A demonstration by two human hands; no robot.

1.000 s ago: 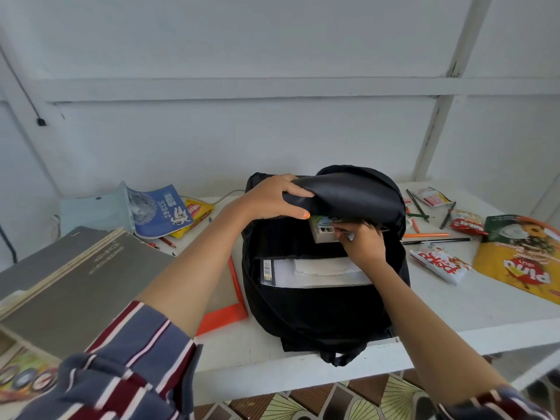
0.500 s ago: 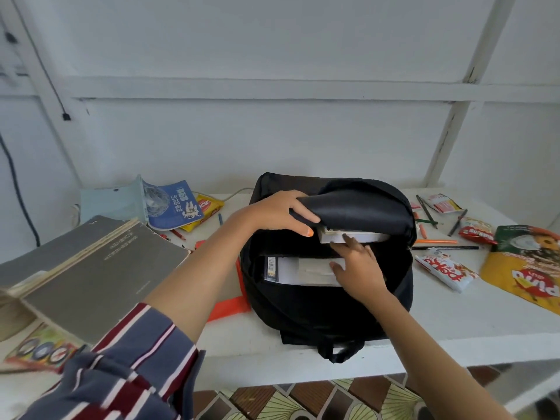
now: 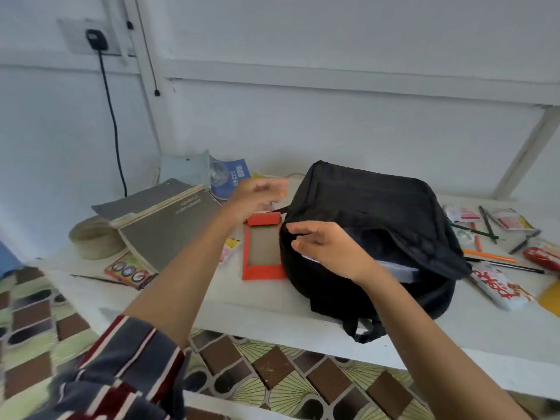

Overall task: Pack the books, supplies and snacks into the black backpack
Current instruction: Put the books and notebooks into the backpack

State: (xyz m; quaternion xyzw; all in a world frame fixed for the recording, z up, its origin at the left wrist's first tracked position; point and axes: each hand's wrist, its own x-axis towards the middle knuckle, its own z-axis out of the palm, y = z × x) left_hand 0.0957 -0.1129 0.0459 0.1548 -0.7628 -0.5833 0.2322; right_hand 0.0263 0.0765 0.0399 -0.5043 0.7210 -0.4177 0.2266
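Note:
The black backpack lies on the white table, its flap drooping over the opening. White book edges show inside under the flap. My right hand hovers at the backpack's left rim, fingers stretched out and holding nothing. My left hand, blurred, hangs in the air left of the backpack above an orange-framed board, fingers relaxed and empty. Large grey books are stacked on the left, with a blue book behind them.
A paint set and a thin stick lie at the front left. Right of the backpack are a red-and-white snack pack, pencils and pens, a red snack and small packets. A cable hangs from a wall socket.
My left hand let go of the backpack flap and moved left; the flap dropped. My right hand came out of the backpack. The view swung left.

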